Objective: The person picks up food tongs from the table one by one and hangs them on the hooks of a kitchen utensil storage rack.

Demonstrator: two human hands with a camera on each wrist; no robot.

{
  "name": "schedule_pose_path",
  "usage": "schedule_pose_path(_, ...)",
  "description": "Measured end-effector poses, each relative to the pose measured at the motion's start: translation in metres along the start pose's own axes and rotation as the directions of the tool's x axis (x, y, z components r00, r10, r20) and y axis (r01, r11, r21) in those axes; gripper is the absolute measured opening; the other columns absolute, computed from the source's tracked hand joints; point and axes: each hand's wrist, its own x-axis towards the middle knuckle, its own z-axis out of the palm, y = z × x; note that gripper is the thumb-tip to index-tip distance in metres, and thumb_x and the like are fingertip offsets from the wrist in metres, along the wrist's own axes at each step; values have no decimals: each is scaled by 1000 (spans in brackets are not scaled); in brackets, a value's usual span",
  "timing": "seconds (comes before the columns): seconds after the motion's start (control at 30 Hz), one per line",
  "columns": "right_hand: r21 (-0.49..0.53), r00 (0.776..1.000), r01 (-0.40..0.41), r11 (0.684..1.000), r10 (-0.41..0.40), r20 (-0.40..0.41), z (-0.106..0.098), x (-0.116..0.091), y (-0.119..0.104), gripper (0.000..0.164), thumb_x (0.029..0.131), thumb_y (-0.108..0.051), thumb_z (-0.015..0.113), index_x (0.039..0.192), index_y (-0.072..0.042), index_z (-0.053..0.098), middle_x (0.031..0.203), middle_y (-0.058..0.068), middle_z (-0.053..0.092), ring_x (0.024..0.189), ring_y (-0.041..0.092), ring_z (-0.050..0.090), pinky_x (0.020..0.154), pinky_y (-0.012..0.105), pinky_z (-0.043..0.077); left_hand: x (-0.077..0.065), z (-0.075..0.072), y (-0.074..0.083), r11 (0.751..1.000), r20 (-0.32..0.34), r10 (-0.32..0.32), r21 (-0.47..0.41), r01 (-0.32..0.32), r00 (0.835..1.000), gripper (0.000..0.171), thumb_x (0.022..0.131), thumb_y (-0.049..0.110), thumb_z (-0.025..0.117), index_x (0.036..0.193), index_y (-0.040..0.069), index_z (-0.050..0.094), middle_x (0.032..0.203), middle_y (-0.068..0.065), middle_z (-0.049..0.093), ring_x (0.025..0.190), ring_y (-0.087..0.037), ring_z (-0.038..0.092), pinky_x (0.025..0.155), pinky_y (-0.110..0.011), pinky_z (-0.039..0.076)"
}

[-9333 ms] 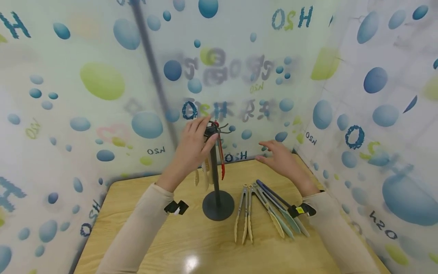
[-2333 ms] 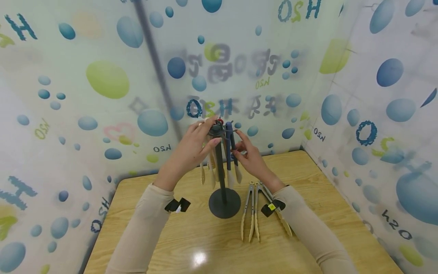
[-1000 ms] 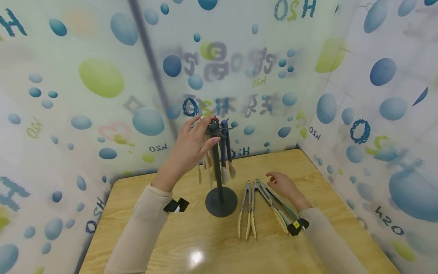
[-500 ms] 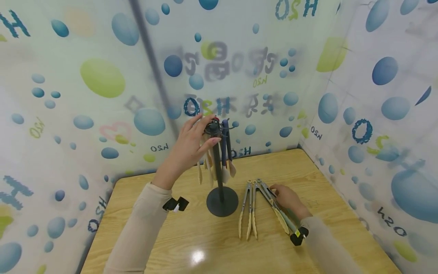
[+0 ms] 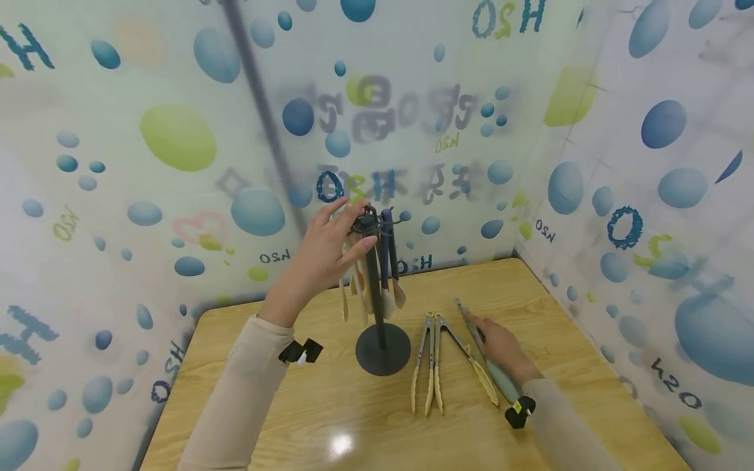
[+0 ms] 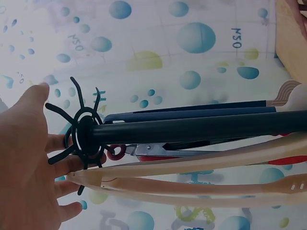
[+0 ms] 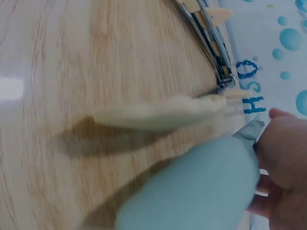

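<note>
In the head view my left hand (image 5: 324,255) rests at the top of a dark utensil rack (image 5: 374,281), fingers over its hook ring and thumb in front. The left wrist view shows the fingers behind the ring (image 6: 88,129), with the thumb apart from it. Blue-handled tongs (image 5: 385,252), red tongs (image 6: 148,149) and beige utensils (image 6: 192,184) hang from the hooks. Low over the table at right, my right hand (image 5: 501,343) grips tongs (image 5: 502,381) with pale teal heads. One teal head fills much of the right wrist view; part of the handle is hidden by the hand.
Two beige-headed tongs (image 5: 428,366) (image 5: 483,379) lie spread on the wooden table (image 5: 283,405), between the rack's round base (image 5: 383,353) and my right hand. A patterned curtain wall (image 5: 412,131) closes in the back and sides.
The blue-handled tongs went from table to rack several seconds ago. Since then my right hand has returned, taken hold of the teal tongs and shifted them off the beige pair. My left hand stays put.
</note>
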Motion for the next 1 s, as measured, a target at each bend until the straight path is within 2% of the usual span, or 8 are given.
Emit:
schedule_pose_path(0.07, 14, 999, 33, 999, -32, -38, -3, -1, 2, 75, 88, 18, 48, 151, -24, 43, 119, 25, 62, 49, 11, 37, 44, 23, 29, -1, -1, 0, 1000, 6, -3, 2, 3, 1000, 65, 103, 47, 47, 158, 21, 26, 154, -2, 46, 155, -29, 15, 122, -61, 17)
schedule_pose_path(0.2, 54, 991, 71, 996, -65, -113, -14, -1, 3, 61, 93, 14, 44, 142, -19, 55, 122, 21, 59, 47, 7, 29, 43, 21, 27, -1, -2, 1, 1000, 16, -16, 7, 16, 1000, 66, 102, 49, 47, 158, 23, 25, 155, -2, 45, 155, -29, 16, 122, -60, 20)
schedule_pose_path(0.47, 189, 987, 12, 982, 18, -157, -31, -2, -1, 33, 106, -17, 41, 132, -15, 63, 125, 14, 60, 58, 10, 42, 55, 26, 38, -2, -3, 3, 1000, 30, -22, 9, 22, 999, 69, 99, 52, 51, 158, 25, 25, 158, -4, 40, 155, -30, 17, 119, -61, 26)
schedule_pose_path(0.57, 188, 976, 54, 981, -13, -218, -34, -3, -5, 31, 106, -20, 47, 131, -15, 64, 121, 13, 60, 68, 12, 50, 61, 28, 42, -2, -3, 4, 1000, 38, -28, -7, 28, 999, 70, 99, 52, 52, 158, 26, 25, 160, -4, 37, 155, -30, 15, 119, -61, 27)
schedule_pose_path(0.67, 149, 947, 142, 979, -91, -307, -39, -2, -10, 35, 103, -16, 52, 137, -17, 60, 117, 12, 62, 77, 12, 55, 63, 28, 45, -2, -4, 4, 999, 44, -30, -22, 31, 999, 71, 98, 52, 53, 158, 26, 25, 161, -5, 34, 156, -30, 15, 119, -60, 27)
schedule_pose_path(0.77, 132, 924, 199, 971, -142, -354, -50, 3, -19, 48, 102, -15, 54, 149, -23, 47, 114, 12, 62, 79, 14, 58, 63, 28, 48, -1, -5, 6, 999, 47, -28, -23, 29, 998, 72, 98, 51, 54, 158, 24, 25, 161, -7, 33, 155, -30, 15, 119, -59, 28)
schedule_pose_path(0.9, 185, 922, 219, 958, -142, -360, -66, 14, -34, 64, 101, -15, 56, 157, -23, 27, 120, 18, 62, 85, 22, 67, 68, 36, 56, -1, -6, 9, 999, 55, -36, -12, 37, 998, 73, 98, 52, 54, 158, 22, 25, 162, -7, 33, 155, -30, 16, 120, -57, 29)
schedule_pose_path(1.0, 224, 923, 233, 946, -142, -358, -79, 20, -50, 70, 101, -13, 57, 159, -21, 19, 128, 24, 60, 90, 29, 71, 73, 44, 59, -1, -6, 9, 999, 61, -47, -7, 48, 997, 74, 97, 54, 53, 158, 23, 24, 162, -7, 32, 155, -30, 16, 120, -57, 29)
